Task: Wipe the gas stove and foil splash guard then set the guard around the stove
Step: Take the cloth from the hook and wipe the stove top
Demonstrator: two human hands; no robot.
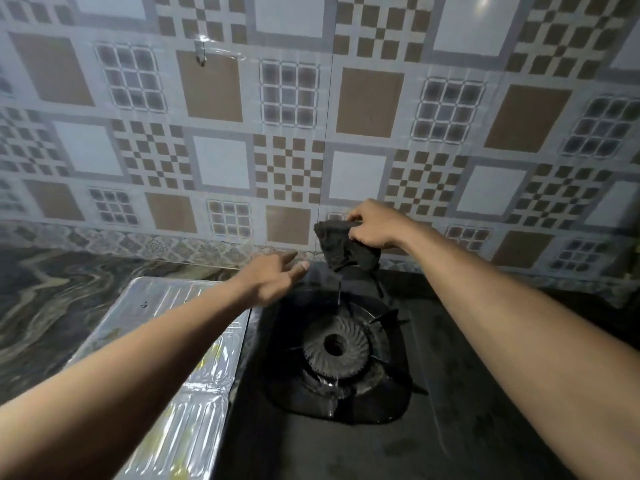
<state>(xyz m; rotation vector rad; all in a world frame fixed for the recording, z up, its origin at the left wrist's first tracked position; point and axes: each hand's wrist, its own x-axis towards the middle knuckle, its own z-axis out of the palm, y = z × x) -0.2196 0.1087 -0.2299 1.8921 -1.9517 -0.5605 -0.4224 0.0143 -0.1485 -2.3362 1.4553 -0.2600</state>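
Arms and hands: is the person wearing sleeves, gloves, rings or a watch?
No. Both forearms are bare all the way to the bottom edge of the picture, so no sleeves show. The left hand and the right hand have no gloves. No watch, bracelet or ring shows on the sides that face the camera. The nails look short and plain.

Both bare forearms extended forward from the lower corners of the view. The left hand [273,278] was held palm down, its fingers loosely spread and pointing forward and to the right, gripping nothing. The right hand [372,225] was raised higher, wrist bent, fingers and thumb pinched closed on a dark cloth [346,249].
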